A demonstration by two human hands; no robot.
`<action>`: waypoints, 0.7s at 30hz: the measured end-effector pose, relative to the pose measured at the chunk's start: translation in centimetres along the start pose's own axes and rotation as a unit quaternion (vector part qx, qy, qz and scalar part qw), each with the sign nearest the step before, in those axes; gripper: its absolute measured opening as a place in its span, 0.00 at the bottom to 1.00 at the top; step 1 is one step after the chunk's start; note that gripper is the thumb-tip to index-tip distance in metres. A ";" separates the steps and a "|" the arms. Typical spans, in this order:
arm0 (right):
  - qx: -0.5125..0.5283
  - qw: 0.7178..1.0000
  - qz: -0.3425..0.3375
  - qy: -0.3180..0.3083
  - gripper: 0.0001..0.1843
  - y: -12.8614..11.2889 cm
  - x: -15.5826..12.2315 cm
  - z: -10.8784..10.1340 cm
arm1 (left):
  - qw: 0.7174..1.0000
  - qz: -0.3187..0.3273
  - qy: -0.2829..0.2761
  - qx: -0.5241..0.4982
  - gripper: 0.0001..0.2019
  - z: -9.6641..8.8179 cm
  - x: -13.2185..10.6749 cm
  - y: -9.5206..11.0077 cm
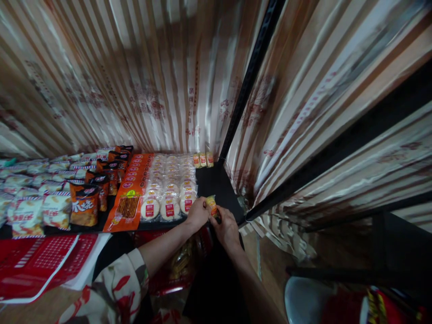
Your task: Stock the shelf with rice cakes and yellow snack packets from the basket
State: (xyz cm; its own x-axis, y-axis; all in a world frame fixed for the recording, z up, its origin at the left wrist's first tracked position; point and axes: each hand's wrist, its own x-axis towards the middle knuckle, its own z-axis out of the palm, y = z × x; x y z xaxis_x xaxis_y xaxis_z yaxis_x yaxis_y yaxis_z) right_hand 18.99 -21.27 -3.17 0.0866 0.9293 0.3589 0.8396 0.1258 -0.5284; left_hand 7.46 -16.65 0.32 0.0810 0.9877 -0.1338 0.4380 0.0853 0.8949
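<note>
Between my two hands, over the right end of the black shelf, is a small yellow snack packet. My left hand pinches it from the left, and my right hand grips it from the right and below. Three similar yellow packets stand in a row at the back of the shelf, near the corner post. Just left of my hands are rows of round white crackers in clear wrappers. The fingertips partly cover the held packet.
An orange snack bag, brown-orange bags and white bags fill the shelf leftward. Black metal posts and pleated curtains enclose the back and right. Below are a red basket and a pale stool.
</note>
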 end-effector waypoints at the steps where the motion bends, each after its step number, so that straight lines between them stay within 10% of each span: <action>1: -0.001 1.000 -0.001 0.007 0.18 0.2 0.2 0.2 | 1.000 0.004 0.000 0.012 0.04 0.1 0.3 0.2; 21: 0.039 0.994 0.081 0.058 0.18 1.5 3.6 2.5 | 0.995 0.011 -0.008 0.097 0.13 1.8 4.4 2.0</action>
State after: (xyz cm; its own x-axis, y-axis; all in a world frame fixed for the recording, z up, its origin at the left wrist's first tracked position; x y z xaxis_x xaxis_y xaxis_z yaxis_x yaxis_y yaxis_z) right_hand 19.22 -16.91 -4.58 0.2824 0.8939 0.3481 0.7655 0.0087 -0.6434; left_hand 10.34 -12.34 0.70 0.1061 0.9867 -0.1232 0.6008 0.0351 0.7986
